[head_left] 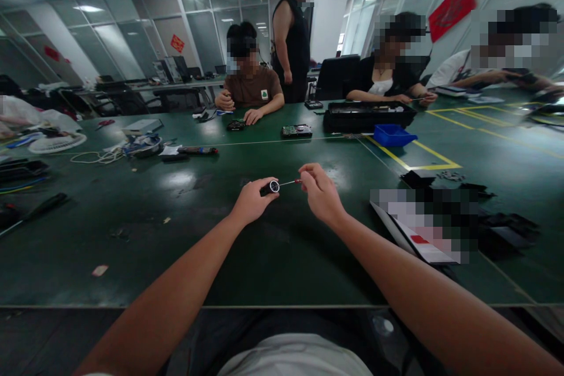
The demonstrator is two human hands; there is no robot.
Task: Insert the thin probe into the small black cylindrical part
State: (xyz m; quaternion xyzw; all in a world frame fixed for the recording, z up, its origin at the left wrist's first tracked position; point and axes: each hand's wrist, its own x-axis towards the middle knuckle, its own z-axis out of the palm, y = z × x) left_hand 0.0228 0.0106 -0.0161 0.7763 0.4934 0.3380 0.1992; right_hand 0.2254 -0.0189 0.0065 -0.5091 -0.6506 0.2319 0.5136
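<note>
My left hand (pixel 252 201) is closed around a small black cylindrical part (pixel 269 188) with a pale ring at its end, held above the green table (pixel 264 270). Its round end faces right and toward me; what it belongs to cannot be made out. In my right hand (pixel 319 189) is a thin screwdriver (pixel 291 182) with a red handle, pinched between the fingers. The metal shaft points left, and its tip meets or nearly meets the ringed end of the black part.
Across the table sits a person in brown (pixel 253 85). A hard drive (pixel 296 130), a long black housing (pixel 369 117) and a blue tray (pixel 394 136) lie beyond my hands. Black parts and a blurred flat item (pixel 392 226) are at right; tools and cables (pixel 141 145) at left.
</note>
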